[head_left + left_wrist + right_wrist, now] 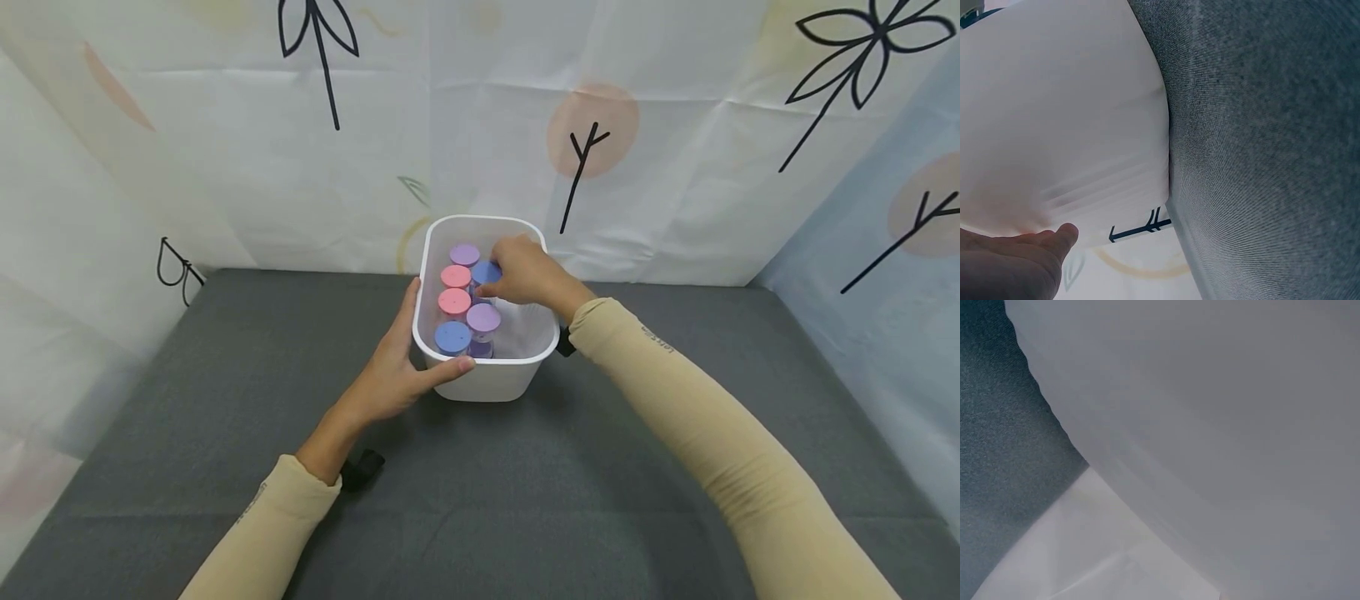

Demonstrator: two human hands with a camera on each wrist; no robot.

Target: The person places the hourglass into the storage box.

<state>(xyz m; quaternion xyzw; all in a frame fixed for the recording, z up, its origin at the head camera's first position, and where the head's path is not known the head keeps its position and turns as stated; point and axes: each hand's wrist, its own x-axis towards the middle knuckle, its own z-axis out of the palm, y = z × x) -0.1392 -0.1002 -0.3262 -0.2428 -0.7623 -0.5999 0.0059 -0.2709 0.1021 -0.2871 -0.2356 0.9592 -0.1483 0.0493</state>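
A white plastic bin (498, 382) stands on the dark grey cloth. My left hand (393, 375) grips its near left corner, thumb along the front rim and fingers against the left side; part of that hand (1019, 259) shows against the wall in the left wrist view. Over the right rim, my right hand (528, 271) reaches inside and pinches a small jar with a blue lid (485, 272) between thumb and fingers. Around it stand jars with pink lids (454, 302), purple lids (483, 317) and another blue lid (452, 337). The bin's wall (1210, 425) fills most of the right wrist view.
The grey cloth (600, 500) covers the table around the bin. Behind it hangs a pale printed backdrop (480, 125) with flowers and trees, close to the bin's far end. Fabric (885, 275) also hangs along the right side.
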